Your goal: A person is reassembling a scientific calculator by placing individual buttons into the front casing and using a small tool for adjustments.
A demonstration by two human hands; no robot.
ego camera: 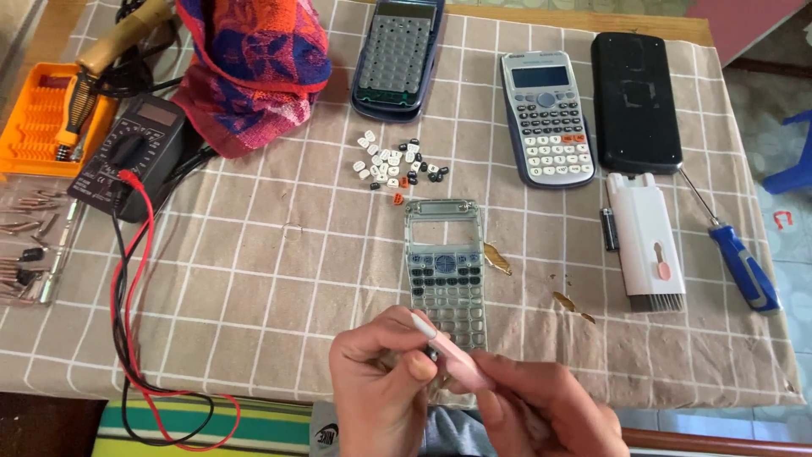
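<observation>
The landmark here is the clear calculator front (pixel 443 267), an empty see-through shell lying flat in the middle of the worktop (pixel 254 279), which is covered by a beige cloth with a white grid. The shell has an open window at its top end, a band of dark keys seated across its middle, and rows of empty key holes below.

Far left of the shell sits an orange tool tray (pixel 34 123), with a black meter (pixel 127 152) just right of it; red and black leads (pixel 127 279) trail from the meter down past the worktop's near edge. Up and left of the shell lies a bunched red and blue towel (pixel 254 68). Straight above the shell is a scatter of loose white and black keys (pixel 396 165), and beyond those a blue calculator back (pixel 397 55) with its inside facing up.

At the shell's near end the left hand (pixel 381 389) has its grip closed, thumb and fingers pinching a slim white and pink pen-shaped tool (pixel 448 347) near its white tip. The right hand (pixel 541 410) grips the pink end of the same tool. The tool lies slantwise over the shell's lowest rows, which the hands partly hide.

Up and right of the shell rests a whole grey calculator (pixel 548 118), then a black cover (pixel 634 101). Right of the shell lies a white brush kit (pixel 644 241), and farthest right a blue-handled screwdriver (pixel 736 254).
</observation>
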